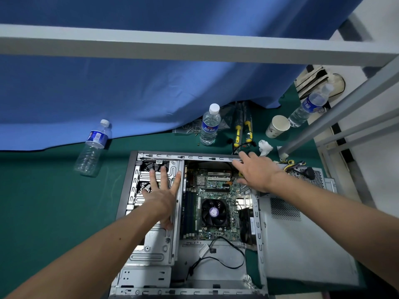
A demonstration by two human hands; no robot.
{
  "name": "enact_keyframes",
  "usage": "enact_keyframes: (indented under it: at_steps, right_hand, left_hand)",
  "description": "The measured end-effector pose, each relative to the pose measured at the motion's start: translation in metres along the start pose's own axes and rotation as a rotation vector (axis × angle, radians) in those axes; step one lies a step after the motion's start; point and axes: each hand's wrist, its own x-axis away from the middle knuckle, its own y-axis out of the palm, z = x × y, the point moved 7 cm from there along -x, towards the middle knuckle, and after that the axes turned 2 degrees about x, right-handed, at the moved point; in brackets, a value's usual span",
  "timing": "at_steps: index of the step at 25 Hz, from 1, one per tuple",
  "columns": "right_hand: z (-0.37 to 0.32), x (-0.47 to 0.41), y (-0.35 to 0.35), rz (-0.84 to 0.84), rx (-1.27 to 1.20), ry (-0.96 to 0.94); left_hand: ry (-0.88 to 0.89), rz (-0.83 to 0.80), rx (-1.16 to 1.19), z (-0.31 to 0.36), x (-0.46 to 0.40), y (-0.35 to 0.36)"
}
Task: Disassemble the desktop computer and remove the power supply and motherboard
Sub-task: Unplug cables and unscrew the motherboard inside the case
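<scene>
Left hand (162,192) flat on drive cage (151,244); right hand (257,171) on case rim (194,156).

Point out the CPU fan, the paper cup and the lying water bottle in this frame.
CPU fan (214,213): head view, on its round centre hub sticker.
Paper cup (277,127): head view, on its outer side wall.
Lying water bottle (92,148): head view, on its clear body below the label.
</scene>
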Motion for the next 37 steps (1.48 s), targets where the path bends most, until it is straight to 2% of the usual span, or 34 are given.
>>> enact_keyframes:
  at_steps: [3,5,9,13,16,19,23,27,30,31,33,35,37]
  right_hand:
    - [0.007,-0.006,-0.004,0.014,-0.053,0.115]
    - [0.008,-0.005,-0.007,0.049,-0.13,0.069]
    - [0.006,0.0,0.002,-0.001,-0.18,0.005]
    - [0.011,-0.003,0.002,0.047,-0.107,0.215]
    - [0.005,-0.002,0.0,0.09,-0.194,0.159]
    - [0.005,0.001,0.005,0.043,-0.263,0.11]
    - [0.009,0.003,0.001,0.077,-0.219,0.282]
    - [0.004,-0.002,-0.001,0.079,-0.268,0.137]
    - [0.004,-0.001,0.001,0.029,-0.258,0.099]
    - [0.005,0.0,0.001,0.044,-0.219,0.129]
    - [0.009,-0.003,0.0,0.097,-0.118,0.188]
    - [0.009,-0.007,0.0,0.135,-0.126,0.145]
    - [0.007,-0.011,0.002,0.099,-0.22,0.039]
  left_hand:
    - [0.001,-0.004,-0.001,0.001,0.0,0.0]
    - [-0.001,0.009,0.015,0.0,-0.001,0.0]
    - [-0.004,0.036,0.053,-0.001,-0.003,0.001]
    - [0.0,0.028,0.048,-0.002,-0.001,0.001]
    - [0.005,0.06,0.07,-0.004,0.0,0.0]
    - [0.03,0.104,0.099,-0.003,0.003,-0.002]
    - [0.129,0.167,0.269,-0.01,0.012,-0.009]
    - [0.218,0.332,0.437,-0.018,0.015,-0.005]
    - [0.314,0.474,0.731,-0.019,0.017,0.003]
    - [0.296,0.56,0.738,-0.019,0.017,0.005]
    - [0.208,0.718,0.543,-0.014,0.018,0.013]
    - [0.133,0.806,0.426,-0.009,0.017,0.019]
    - [0.111,0.843,0.406,-0.008,0.015,0.021]
